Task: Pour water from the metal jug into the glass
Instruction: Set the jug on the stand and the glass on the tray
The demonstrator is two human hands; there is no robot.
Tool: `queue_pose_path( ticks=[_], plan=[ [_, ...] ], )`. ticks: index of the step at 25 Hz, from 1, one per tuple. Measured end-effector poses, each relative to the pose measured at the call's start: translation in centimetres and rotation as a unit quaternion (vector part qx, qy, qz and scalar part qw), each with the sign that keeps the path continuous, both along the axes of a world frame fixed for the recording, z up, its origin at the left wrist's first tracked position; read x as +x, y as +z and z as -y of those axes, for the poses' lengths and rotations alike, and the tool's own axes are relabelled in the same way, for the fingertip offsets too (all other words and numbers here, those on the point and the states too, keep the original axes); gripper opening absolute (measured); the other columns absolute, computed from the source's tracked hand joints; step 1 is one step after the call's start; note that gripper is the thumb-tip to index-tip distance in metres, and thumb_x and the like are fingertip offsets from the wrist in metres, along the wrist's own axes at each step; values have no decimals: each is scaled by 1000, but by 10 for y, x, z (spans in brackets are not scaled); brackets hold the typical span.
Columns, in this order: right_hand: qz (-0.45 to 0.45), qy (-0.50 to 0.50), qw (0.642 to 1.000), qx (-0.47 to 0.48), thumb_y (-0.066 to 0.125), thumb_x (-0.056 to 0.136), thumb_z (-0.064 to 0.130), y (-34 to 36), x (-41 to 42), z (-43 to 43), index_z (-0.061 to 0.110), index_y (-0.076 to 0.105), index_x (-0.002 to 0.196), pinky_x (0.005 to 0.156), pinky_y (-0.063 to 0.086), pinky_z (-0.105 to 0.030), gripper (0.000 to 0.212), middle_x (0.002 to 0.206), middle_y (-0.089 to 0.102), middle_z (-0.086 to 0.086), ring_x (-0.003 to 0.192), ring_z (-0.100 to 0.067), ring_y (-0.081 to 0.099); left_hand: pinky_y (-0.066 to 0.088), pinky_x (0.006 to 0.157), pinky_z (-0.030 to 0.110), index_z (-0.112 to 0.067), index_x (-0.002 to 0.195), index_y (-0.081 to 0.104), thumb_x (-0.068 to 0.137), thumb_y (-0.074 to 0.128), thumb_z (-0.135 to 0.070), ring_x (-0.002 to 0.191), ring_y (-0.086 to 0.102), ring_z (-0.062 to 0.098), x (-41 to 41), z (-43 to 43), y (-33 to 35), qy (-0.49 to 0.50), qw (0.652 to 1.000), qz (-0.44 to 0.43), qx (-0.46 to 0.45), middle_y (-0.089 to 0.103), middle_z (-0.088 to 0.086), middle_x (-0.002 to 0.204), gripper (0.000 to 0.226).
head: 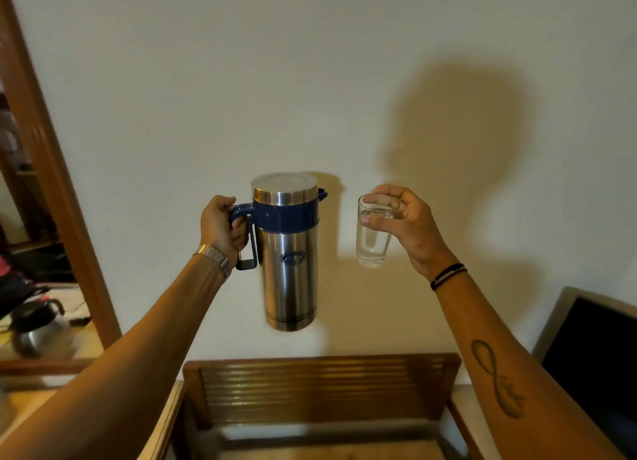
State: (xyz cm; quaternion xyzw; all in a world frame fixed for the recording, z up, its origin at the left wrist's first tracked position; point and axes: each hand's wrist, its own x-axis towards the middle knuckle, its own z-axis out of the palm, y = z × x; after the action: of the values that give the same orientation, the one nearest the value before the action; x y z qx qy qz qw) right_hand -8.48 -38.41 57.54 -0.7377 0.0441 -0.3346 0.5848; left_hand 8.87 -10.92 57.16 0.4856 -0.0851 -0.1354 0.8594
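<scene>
A tall steel jug (291, 270) with a blue collar, blue handle and closed metal lid hangs upright in the air in front of the wall. My left hand (220, 228) is wrapped around its handle. To its right my right hand (403, 225) grips a clear drinking glass (372, 242) from the rim side, fingers curled around the top. The glass is upright and level with the jug's upper half, a short gap apart from it. Whether the glass holds water I cannot tell.
A wooden slatted rail (320, 387) of a table or cabinet runs below the hands. A dark screen (593, 356) leans at the lower right. At the left a wooden-framed mirror (51, 170) reflects a steel kettle (39, 328).
</scene>
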Motion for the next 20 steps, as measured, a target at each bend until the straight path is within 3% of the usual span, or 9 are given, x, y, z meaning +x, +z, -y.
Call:
queue_pose_path(
  ticks=[7, 12, 14, 17, 20],
  plan=[
    [-149, -15, 988, 49, 96, 71, 23, -203, -16, -21, 12, 52, 142, 103, 62, -32, 84, 132, 75, -8, 125, -21, 72, 17, 34, 16, -15, 58, 39, 85, 39, -18, 30, 29, 10, -6, -5, -186, 66, 986, -143, 56, 39, -5, 35, 27],
    [-270, -49, 959, 77, 96, 76, 0, -360, -39, -31, 16, 54, 141, 103, 62, -28, 80, 134, 72, -1, 123, -6, 70, 28, 36, 15, -16, 63, 52, 77, 46, -22, 33, 40, 8, -23, -24, -357, 102, 960, -234, 119, 54, -9, 43, 16],
    [-303, -68, 948, 69, 97, 73, -3, -415, -51, -35, 12, 55, 138, 103, 62, -29, 79, 133, 71, -5, 122, -10, 70, 31, 35, 12, -14, 65, 51, 82, 42, -17, 33, 45, 6, -39, -35, -417, 119, 944, -270, 152, 59, -11, 44, 19],
    [-373, -87, 922, 63, 98, 70, -4, -508, -65, -41, 21, 58, 132, 101, 61, -30, 79, 129, 69, 2, 119, -9, 68, 30, 35, 11, -11, 64, 48, 85, 38, -10, 34, 47, 7, -62, -46, -503, 130, 920, -311, 199, 60, -8, 46, 23],
    [-431, -85, 895, 73, 97, 73, -4, -588, -78, -48, 18, 61, 135, 110, 58, -42, 75, 134, 67, -1, 126, -24, 64, 35, 36, 11, -10, 64, 49, 81, 40, -12, 35, 46, 10, -75, -54, -565, 134, 905, -337, 223, 57, -7, 43, 19]
  ],
)
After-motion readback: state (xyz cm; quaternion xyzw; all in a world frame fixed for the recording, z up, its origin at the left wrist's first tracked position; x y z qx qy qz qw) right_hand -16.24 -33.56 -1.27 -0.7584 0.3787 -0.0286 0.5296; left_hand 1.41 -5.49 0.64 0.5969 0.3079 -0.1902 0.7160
